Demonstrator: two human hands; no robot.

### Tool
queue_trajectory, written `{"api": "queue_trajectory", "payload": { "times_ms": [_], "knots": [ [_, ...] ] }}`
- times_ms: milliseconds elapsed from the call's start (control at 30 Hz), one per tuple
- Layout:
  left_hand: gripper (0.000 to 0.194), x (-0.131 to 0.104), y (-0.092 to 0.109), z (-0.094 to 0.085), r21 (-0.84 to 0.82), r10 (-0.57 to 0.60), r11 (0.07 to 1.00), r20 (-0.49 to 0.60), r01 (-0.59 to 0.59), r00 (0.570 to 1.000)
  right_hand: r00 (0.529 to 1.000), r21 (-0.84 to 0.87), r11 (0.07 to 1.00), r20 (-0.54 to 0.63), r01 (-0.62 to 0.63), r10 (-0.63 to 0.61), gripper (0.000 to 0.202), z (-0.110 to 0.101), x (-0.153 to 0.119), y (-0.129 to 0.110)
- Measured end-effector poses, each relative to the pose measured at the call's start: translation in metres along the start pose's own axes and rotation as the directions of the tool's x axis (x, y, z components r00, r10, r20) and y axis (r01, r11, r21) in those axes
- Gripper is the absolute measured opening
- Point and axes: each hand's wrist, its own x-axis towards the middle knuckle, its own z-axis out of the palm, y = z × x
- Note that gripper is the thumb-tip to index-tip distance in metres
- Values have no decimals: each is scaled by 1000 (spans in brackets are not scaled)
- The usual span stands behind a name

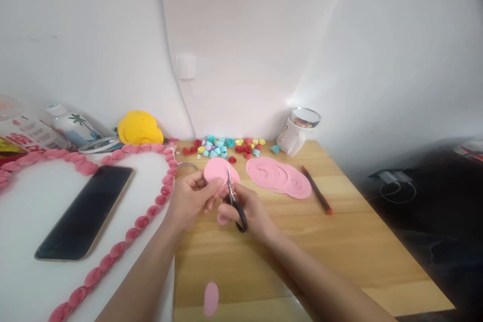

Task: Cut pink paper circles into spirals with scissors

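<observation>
Pink paper disc [215,170]: smooth, rounded, held above the wood-grained desk [339,241], towards its far edge
Left hand [193,195]: grip clamped on the disc, thumb over paper
Right hand [251,211]: grip closed round black-handled metal scissors [240,215], blades at the disc
Far edge: curled red, blue and yellow paper rolls [219,148]; white cup [293,136] near the right corner
Left edge: white board [151,110] bordered with pink rosettes [116,249], bearing a flat black phone [86,214]

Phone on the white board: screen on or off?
The phone looks off: its screen faces up and is dark all over, with no icons or glow showing, as it lies on the white board.
</observation>
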Motion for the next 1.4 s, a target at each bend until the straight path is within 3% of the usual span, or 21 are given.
{"api": "queue_trajectory", "payload": {
  "times_ms": [267, 533, 700, 900, 1400],
  "knots": [
    [25, -1, -1, -3, 20, 46, 999, 19, -46, 999, 1000, 12, 1000, -9, -15, 15, 43, 0, -1, -1],
    [22, 0, -2, -3, -31, 32, 999, 9, -32, 999, 1000, 16, 1000, -13, -7, 7, 41, -1, -1, 2],
    [23, 0, -5, -5, 20, 25, 999, 33, -26, 999, 999, 13, 1000, -26, -24, 24, 45, 0, 0, 1],
    [22, 0, -3, -3, 7, -4, 1000, 55, 4, 998, 999, -27, 999, -31, 42, -43, 44, -3, 2, -7],
    [20, 0, -2, -5, 10, 18, 1000, 24, -18, 1000, 999, -5, 1000, -42, -18, 18, 42, -2, 0, -5]
  ]
}}
